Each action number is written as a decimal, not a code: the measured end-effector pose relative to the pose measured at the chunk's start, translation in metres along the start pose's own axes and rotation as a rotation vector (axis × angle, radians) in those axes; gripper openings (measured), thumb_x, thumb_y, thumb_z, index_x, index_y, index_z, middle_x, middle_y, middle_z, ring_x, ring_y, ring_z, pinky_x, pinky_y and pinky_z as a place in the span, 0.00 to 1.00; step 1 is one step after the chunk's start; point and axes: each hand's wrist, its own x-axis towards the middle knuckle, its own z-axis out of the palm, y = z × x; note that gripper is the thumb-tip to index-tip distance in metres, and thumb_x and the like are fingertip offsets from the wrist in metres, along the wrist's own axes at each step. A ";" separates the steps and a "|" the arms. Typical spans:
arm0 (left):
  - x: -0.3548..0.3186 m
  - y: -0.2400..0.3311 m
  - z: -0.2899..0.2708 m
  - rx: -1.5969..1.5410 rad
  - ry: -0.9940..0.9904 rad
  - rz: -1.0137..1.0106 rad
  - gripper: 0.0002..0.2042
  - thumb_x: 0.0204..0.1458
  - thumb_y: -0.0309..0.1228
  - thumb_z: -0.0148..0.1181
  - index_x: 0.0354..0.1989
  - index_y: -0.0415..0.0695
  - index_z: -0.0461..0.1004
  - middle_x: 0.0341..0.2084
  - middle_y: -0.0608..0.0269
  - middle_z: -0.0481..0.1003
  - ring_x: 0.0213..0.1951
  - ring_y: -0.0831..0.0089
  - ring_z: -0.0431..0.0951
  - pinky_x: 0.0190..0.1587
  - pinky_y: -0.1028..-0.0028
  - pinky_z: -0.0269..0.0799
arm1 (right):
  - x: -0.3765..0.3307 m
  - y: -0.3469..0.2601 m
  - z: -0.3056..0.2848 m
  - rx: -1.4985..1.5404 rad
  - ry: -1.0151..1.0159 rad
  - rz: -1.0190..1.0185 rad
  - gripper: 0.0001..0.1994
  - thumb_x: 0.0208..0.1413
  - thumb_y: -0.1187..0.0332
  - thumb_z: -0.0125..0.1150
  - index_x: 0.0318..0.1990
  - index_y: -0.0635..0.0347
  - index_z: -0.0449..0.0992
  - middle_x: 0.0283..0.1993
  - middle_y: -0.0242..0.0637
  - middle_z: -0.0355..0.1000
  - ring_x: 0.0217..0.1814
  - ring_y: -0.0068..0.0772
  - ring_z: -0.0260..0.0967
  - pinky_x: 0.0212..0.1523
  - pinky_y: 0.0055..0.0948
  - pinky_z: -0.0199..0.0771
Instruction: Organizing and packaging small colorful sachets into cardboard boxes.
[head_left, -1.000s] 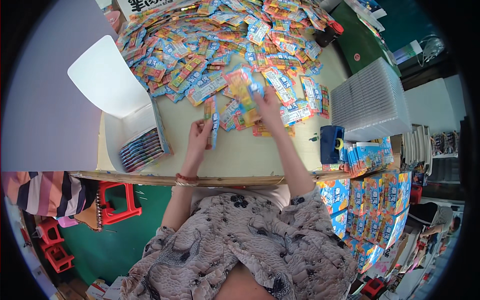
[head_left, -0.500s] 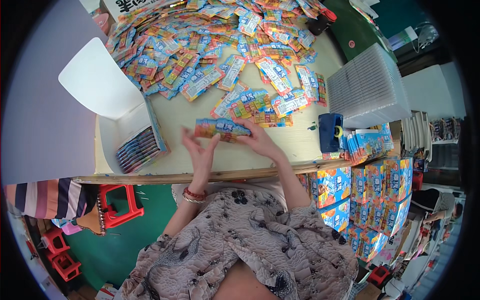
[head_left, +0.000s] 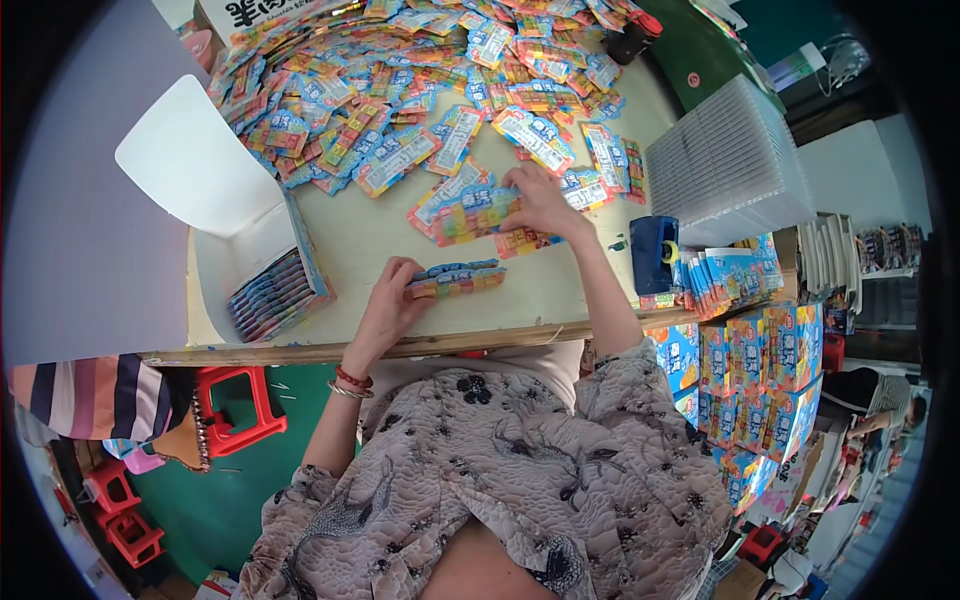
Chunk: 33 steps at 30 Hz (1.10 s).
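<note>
Near the table's front edge, my left hand [head_left: 388, 312] grips a thin stack of colourful flat packets [head_left: 457, 280] by its left end, with their edges facing up. My right hand [head_left: 545, 205] reaches farther out, its fingers closing on the right end of another packet [head_left: 475, 215], which is slightly blurred. Beneath and around that one lie more loose packets, one of them [head_left: 525, 241] just below my right fingers. To the left stands a carton [head_left: 318, 262] with its white lid [head_left: 195, 150] raised; a row of packets [head_left: 272, 300] is packed inside it.
A large heap of packets [head_left: 400, 90] covers the far side of the table. At right are a stack of clear plastic trays [head_left: 720, 165], a blue tape dispenser [head_left: 653, 260] and a dark red-topped container [head_left: 634, 38]. Printed boxes [head_left: 760, 370] are piled beside the table.
My right hand has let go of the packets in front of me and moved out to a packet on the table. My left hand now holds the stack alone, tipped edge-up.
</note>
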 end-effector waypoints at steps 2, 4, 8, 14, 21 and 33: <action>0.001 -0.005 0.010 -0.051 0.097 0.045 0.19 0.39 0.20 0.67 0.41 0.39 0.68 0.46 0.55 0.67 0.43 0.61 0.73 0.41 0.70 0.73 | 0.000 -0.011 0.014 0.176 0.121 -0.157 0.20 0.43 0.63 0.69 0.45 0.55 0.73 0.43 0.39 0.70 0.50 0.39 0.65 0.47 0.34 0.64; 0.006 -0.007 0.016 -0.105 0.192 0.088 0.19 0.38 0.19 0.68 0.40 0.38 0.68 0.47 0.56 0.67 0.41 0.65 0.74 0.40 0.73 0.74 | -0.012 -0.028 0.030 0.413 -0.044 -0.072 0.15 0.46 0.66 0.66 0.42 0.57 0.74 0.42 0.40 0.71 0.47 0.39 0.67 0.45 0.33 0.66; 0.009 -0.025 0.009 0.090 0.257 0.169 0.23 0.38 0.20 0.69 0.45 0.39 0.68 0.50 0.56 0.67 0.44 0.66 0.74 0.45 0.73 0.73 | -0.037 -0.041 0.029 0.586 -0.240 0.008 0.07 0.51 0.72 0.60 0.38 0.61 0.77 0.40 0.42 0.74 0.45 0.38 0.69 0.45 0.30 0.68; 0.012 -0.016 0.007 -0.265 0.185 0.083 0.26 0.41 0.21 0.69 0.51 0.39 0.66 0.41 0.59 0.72 0.41 0.74 0.74 0.43 0.74 0.73 | -0.053 0.029 -0.008 -0.213 0.444 -0.094 0.21 0.47 0.80 0.55 0.52 0.57 0.70 0.52 0.44 0.69 0.52 0.43 0.68 0.53 0.37 0.68; 0.006 -0.019 0.005 -0.699 -0.001 -0.358 0.28 0.44 0.23 0.68 0.54 0.39 0.62 0.45 0.61 0.72 0.43 0.71 0.75 0.41 0.74 0.74 | -0.055 0.064 -0.028 -0.360 0.269 -0.005 0.25 0.45 0.83 0.53 0.54 0.56 0.69 0.48 0.45 0.72 0.49 0.44 0.71 0.46 0.37 0.73; 0.008 -0.004 0.029 -1.226 0.080 -0.253 0.27 0.46 0.22 0.66 0.53 0.45 0.59 0.44 0.62 0.71 0.45 0.72 0.74 0.47 0.70 0.73 | -0.068 -0.071 0.071 1.337 0.363 0.015 0.15 0.53 0.79 0.57 0.49 0.64 0.72 0.43 0.38 0.74 0.47 0.29 0.71 0.44 0.25 0.72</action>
